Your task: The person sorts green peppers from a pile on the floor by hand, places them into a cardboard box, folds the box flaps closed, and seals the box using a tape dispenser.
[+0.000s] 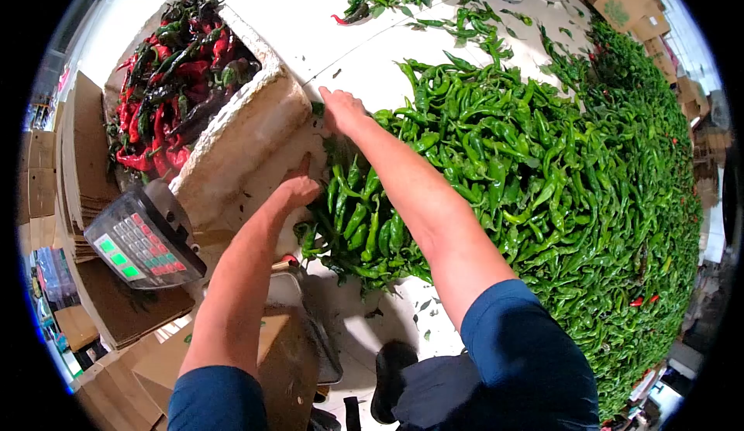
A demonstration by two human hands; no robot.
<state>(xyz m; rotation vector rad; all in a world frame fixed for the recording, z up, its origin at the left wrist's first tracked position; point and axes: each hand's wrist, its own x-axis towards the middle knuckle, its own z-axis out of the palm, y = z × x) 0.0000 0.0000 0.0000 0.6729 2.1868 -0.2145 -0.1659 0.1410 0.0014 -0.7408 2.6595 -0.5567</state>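
My left hand (301, 187) reaches down at the left edge of a large pile of green chili peppers (496, 168), beside a white foam box (240, 148). One of its digits is stretched out; the others are partly hidden. Farther forward, my right hand (341, 112) is at the pile's edge near the box's corner, with a digit pointing out and its lower fingers hidden. Between the hands lie some green peppers and shadow. Nothing held shows in either hand. Red and dark peppers (167, 113) fill the foam box.
A digital scale display (143, 241) stands at the left, below the foam box. A cardboard box (287, 361) and a metal tray edge (322, 330) are close to my left arm. Scattered peppers (473, 28) lie on the pale floor ahead. Stacked cartons (628, 5) stand far right.
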